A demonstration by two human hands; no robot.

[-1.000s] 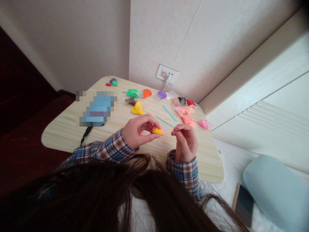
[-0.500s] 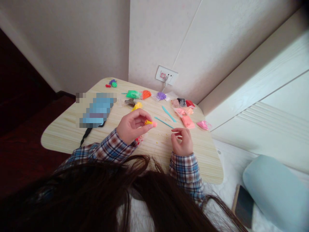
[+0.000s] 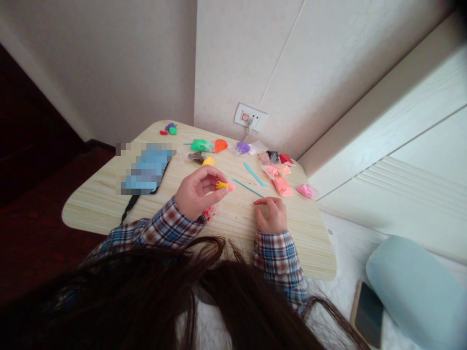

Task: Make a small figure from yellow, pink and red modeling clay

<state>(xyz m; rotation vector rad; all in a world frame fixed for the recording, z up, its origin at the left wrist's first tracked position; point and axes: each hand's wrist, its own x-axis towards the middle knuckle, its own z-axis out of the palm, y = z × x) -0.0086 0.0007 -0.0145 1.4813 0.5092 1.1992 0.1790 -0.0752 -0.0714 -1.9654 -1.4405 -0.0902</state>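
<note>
Between thumb and fingertips, my left hand point(image 3: 193, 194) pinches a small clay piece point(image 3: 222, 185), yellow with tiny red bits and a pink end. It is held above the table. My right hand point(image 3: 270, 216) is low over the tabletop with curled fingers, and a gap shows between thumb and forefinger. Just left of it lie tiny yellow crumbs point(image 3: 236, 218). A thin blue modelling tool point(image 3: 248, 187) ends close to the right fingertips, and a flat blue clay knife point(image 3: 254, 174) lies behind it. Partly hidden under my left wrist is a bag with red bits point(image 3: 209, 212).
Bags of coloured clay line the back of the table point(image 3: 91, 206): green point(image 3: 200, 145), orange point(image 3: 220, 145), purple point(image 3: 242, 148), coral point(image 3: 282, 185) and pink point(image 3: 306, 191) among them. A blurred-out phone point(image 3: 148, 170) lies left. Small clay shapes point(image 3: 170, 130) sit at the far left corner.
My left hand has moved left and slightly up with the clay piece, uncovering the bag with red bits. My right hand has come down toward the tabletop beside the thin tool.
</note>
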